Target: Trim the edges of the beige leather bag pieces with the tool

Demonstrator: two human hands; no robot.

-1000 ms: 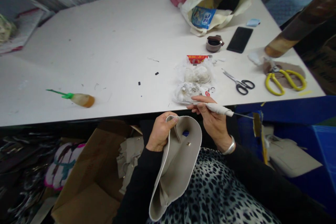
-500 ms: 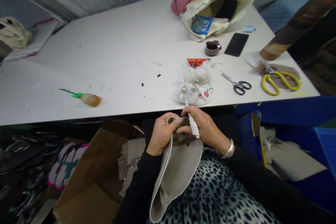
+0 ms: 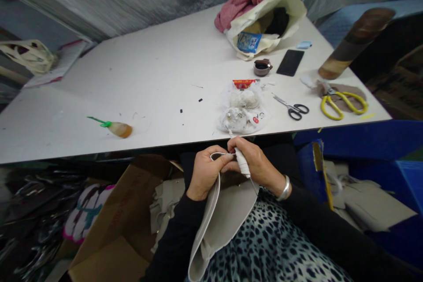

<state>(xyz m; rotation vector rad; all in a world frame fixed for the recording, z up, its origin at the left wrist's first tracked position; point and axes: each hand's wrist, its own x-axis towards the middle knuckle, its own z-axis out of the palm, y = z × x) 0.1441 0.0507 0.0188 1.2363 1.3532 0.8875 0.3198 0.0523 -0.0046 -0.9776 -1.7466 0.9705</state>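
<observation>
My left hand (image 3: 205,172) is closed on the upper edge of a light grey bag-like piece (image 3: 228,216), thumb and fingers pinching its rim. The piece hangs open over my lap, with a small metal snap inside near the top. My right hand (image 3: 253,163) is closed around a slim tool (image 3: 242,162) wrapped in white tape. A thin dark end sticks out below the wrapping; its upper tip points toward the table. My right thumb and fingertips meet the left ones at the rim. What lies between them is hidden.
On the white table (image 3: 148,79) lie black-handled scissors (image 3: 294,108), yellow-handled shears (image 3: 343,101), a clear plastic bag (image 3: 243,110), a phone (image 3: 291,62) and a green-tipped bottle (image 3: 115,128). A cardboard box (image 3: 112,229) stands left, a blue bin (image 3: 383,150) right.
My right fingertips have closed in on the left ones at the rim, and the rim opening has narrowed. The camera view has tilted and shifted a little.
</observation>
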